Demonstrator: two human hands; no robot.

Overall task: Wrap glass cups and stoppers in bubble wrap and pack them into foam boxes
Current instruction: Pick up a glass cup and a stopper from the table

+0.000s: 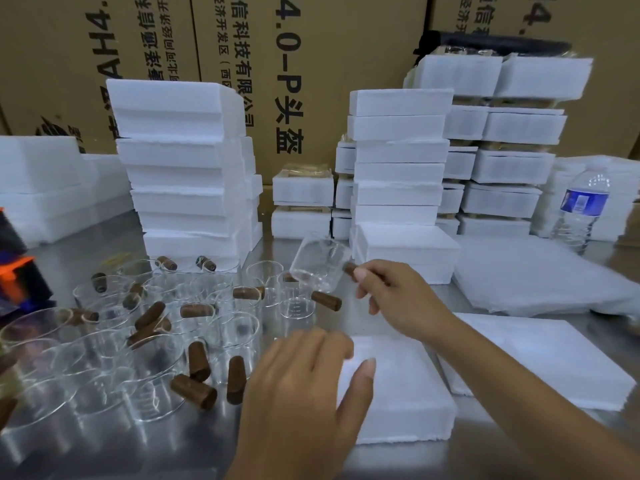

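My right hand holds a clear glass cup tilted in the air together with a brown stopper, above the metal table. My left hand rests with straight fingers on the left part of a white foam box in front of me. Several empty glass cups and loose brown stoppers crowd the table to the left. A stack of bubble wrap sheets lies at the right.
Tall stacks of white foam boxes and more foam boxes stand behind, in front of cardboard cartons. A foam lid lies right of the box. A water bottle stands far right. An orange and black object sits at the left edge.
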